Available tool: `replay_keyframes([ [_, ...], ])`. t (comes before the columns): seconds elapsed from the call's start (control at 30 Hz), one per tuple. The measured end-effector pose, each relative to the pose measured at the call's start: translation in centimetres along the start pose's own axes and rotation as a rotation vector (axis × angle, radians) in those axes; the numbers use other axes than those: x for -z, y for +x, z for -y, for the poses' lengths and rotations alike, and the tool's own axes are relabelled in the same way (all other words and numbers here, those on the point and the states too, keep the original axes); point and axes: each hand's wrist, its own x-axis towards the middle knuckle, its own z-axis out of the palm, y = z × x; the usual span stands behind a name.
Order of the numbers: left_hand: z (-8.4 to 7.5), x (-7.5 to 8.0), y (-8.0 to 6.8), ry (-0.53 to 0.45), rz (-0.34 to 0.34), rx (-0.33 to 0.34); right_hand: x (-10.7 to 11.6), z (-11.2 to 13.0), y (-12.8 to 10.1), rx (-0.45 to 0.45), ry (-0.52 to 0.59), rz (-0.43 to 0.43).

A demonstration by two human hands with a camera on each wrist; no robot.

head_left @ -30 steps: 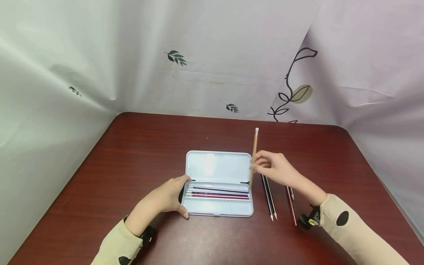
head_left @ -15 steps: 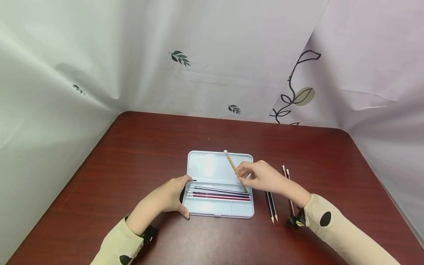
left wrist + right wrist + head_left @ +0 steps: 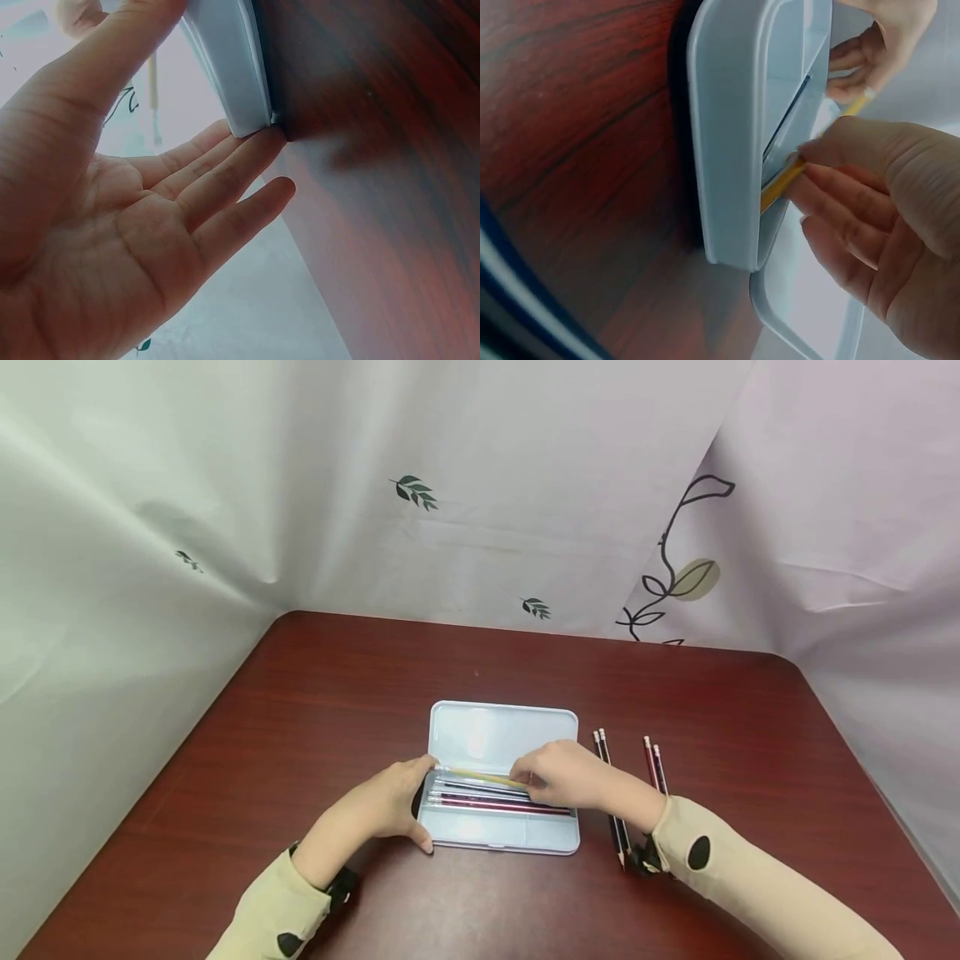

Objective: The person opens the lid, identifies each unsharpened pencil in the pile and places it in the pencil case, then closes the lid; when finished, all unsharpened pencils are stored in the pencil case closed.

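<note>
The left hand (image 3: 375,810) sits at the left end of the open pencil case (image 3: 501,839), thumb along its near corner and fingers (image 3: 225,169) nearly straight against the end wall, bracing rather than clasping; the left wrist view shows the palm open and nothing enclosed in it. The case, pale blue and thin-walled, looks light enough to skid on the smooth counter (image 3: 300,693) if it is pushed sideways, so this brace at its end is probably what keeps it put. Inside the case, along its tray, lie several dark and red pencils (image 3: 480,802), close together and parallel to its long side. Above them, at the hinge side of the tray, is the yellow pencil (image 3: 480,776), level with the case's length, its left tip close to the left hand. The right hand (image 3: 570,777) pinches it toward its right end, fingertips (image 3: 821,184) closed on the shaft. I judge the pencil light, rigid and round or faceted, liable to roll and with a brittle point, so a pinch on the shaft, well away from the tip, suits it. Right of the case, two dark pencils (image 3: 609,793) and two red ones (image 3: 654,764) lie on the counter, apart from it.
</note>
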Motion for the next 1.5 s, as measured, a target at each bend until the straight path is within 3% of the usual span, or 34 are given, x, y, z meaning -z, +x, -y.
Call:
replay_keyframes([
  [0.23,-0.3,0.0,0.3,-0.005,0.012,0.027,-0.2,0.5,-0.2,0.028,-0.11,0.002],
  [0.43,-0.4,0.0,0.5,-0.007,0.016,0.009,-0.1,0.8,-1.0,0.044,-0.154,0.013],
  [0.53,-0.4,0.0,0.5,0.0,0.017,0.001,0.3,0.7,-1.6,0.043,-0.12,0.028],
  [0.8,-0.3,-0.1,0.4,0.005,0.0,-0.022,1.5,-1.2,-3.6,-0.076,0.12,0.065],
  [0.97,-0.3,-0.2,0.3,0.004,-0.006,-0.027,1.9,-3.0,-5.6,-0.117,0.165,-0.058],
  [1.13,-0.3,-0.2,0.3,-0.001,-0.003,-0.002,2.0,-4.6,-8.2,-0.216,0.212,-0.206],
  [1.5,-0.3,-0.3,0.1,-0.004,-0.014,0.013,1.1,-5.6,-14.6,-0.384,0.346,-0.326],
])
